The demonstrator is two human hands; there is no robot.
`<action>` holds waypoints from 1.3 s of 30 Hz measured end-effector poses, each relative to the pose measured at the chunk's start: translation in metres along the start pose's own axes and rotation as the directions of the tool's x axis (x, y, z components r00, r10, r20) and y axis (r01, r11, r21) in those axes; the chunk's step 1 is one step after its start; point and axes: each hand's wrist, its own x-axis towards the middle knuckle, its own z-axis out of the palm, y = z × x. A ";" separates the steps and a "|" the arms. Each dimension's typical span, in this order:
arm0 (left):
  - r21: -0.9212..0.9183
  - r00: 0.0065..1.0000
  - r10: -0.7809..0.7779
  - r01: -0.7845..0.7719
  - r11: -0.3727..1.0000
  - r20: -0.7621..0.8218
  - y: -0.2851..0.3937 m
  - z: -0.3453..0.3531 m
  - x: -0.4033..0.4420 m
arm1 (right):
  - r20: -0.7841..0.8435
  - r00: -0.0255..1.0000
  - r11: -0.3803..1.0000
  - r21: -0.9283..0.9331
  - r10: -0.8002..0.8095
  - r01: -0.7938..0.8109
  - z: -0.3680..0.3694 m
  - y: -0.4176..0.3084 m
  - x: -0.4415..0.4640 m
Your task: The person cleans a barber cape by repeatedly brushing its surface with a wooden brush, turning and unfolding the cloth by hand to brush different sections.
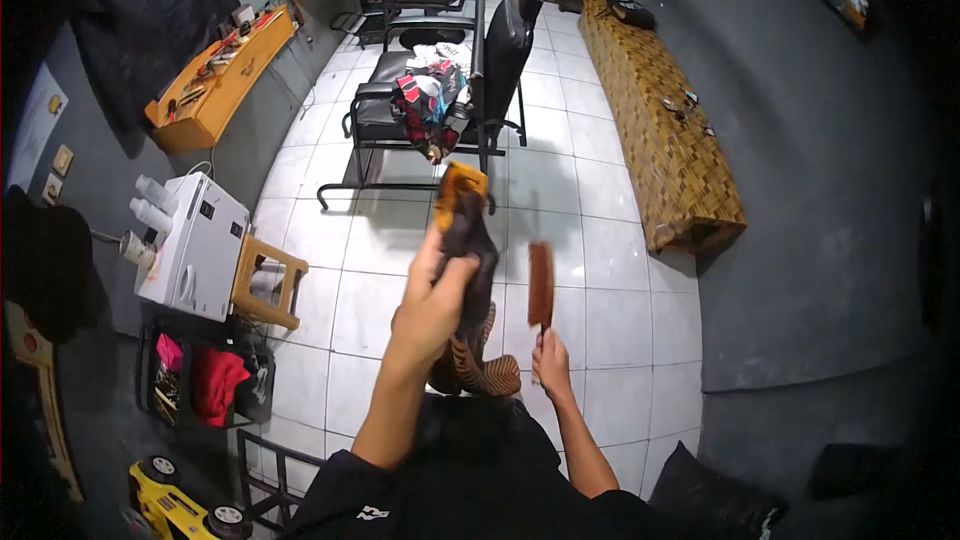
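Observation:
In the middle of the head view, my left hand is closed around a dark, limp cloth-like item with an orange-yellow end. Blur hides its exact kind. My right hand grips the handle of a brush, its long reddish-brown head pointing up and away from me. The brush and the dark item are apart. Below the dark item, a brown-and-black striped thing shows by my body; whether it joins that item I cannot tell. Ahead, a black reclining chair carries a pile of patterned clothes.
On the left are a wooden wall shelf, a small white fridge with bottles, a tan stool, a black crate and a yellow toy car. A woven bench lines the right wall. White tiles cover the floor.

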 end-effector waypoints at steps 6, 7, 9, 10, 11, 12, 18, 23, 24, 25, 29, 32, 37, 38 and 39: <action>0.318 0.951 0.061 -0.161 0.934 0.302 -0.012 0.012 -0.009 | -0.018 0.921 0.901 0.201 -0.390 0.385 0.070 -0.110 -0.052; 0.297 0.940 0.087 -0.191 0.935 0.330 -0.010 0.016 -0.011 | 0.091 0.924 0.890 0.317 -0.372 0.327 0.074 -0.098 -0.052; 0.398 0.980 0.097 -0.161 0.903 0.175 -0.008 0.013 -0.013 | 0.093 0.887 0.889 -0.039 -0.452 0.457 0.074 -0.059 -0.045; 0.442 0.990 0.103 -0.134 0.887 0.093 -0.007 0.010 -0.015 | 0.166 0.880 0.852 -0.226 -0.445 0.473 0.064 -0.031 -0.032; 0.171 0.980 0.061 -0.094 0.981 0.190 0.000 0.008 -0.012 | 0.170 0.895 0.799 -0.405 -0.412 0.445 0.057 -0.008 -0.022; 0.169 0.983 0.045 -0.075 0.983 0.177 -0.003 -0.002 -0.009 | 0.170 0.907 0.714 -0.567 -0.386 0.410 0.051 0.015 -0.011; 0.016 0.966 0.158 -0.165 0.986 0.206 0.000 -0.016 0.000 | 0.171 0.946 0.316 -0.945 0.274 0.079 -0.067 0.189 -0.005; 0.334 0.909 0.095 -0.244 0.910 0.405 0.010 -0.015 -0.003 | -0.008 0.989 0.841 -0.525 0.148 -0.130 -0.067 0.132 0.005; 0.456 0.888 0.030 -0.263 0.850 0.458 0.007 -0.017 -0.003 | -0.054 0.986 0.955 -0.248 0.156 -0.165 -0.046 0.062 -0.004; 0.467 0.812 0.069 -0.401 0.788 0.579 0.007 -0.013 -0.002 | 0.078 0.993 0.994 -0.066 0.090 -0.085 -0.036 0.017 -0.008; 0.575 0.525 -0.261 -0.624 0.529 0.810 0.019 -0.008 -0.006 | 0.211 0.944 0.940 0.281 -0.255 0.192 -0.003 -0.113 -0.049; 0.532 0.548 -0.102 -0.727 0.434 0.830 0.024 -0.006 -0.008 | 0.519 0.806 0.947 0.282 -0.284 0.152 -0.011 -0.101 -0.042; 0.567 0.686 0.396 -0.727 0.387 0.610 0.030 -0.012 -0.003 | 0.628 0.738 0.968 -0.192 0.248 -0.162 -0.006 -0.030 -0.013; 0.555 0.687 0.456 -0.726 0.406 0.565 0.030 -0.018 -0.003 | 0.508 0.792 0.925 -0.337 0.337 -0.177 -0.011 0.002 -0.011; 0.541 0.686 0.511 -0.725 0.426 0.518 0.030 -0.024 -0.002 | 0.416 0.855 0.882 -0.461 0.308 -0.094 -0.020 0.037 -0.011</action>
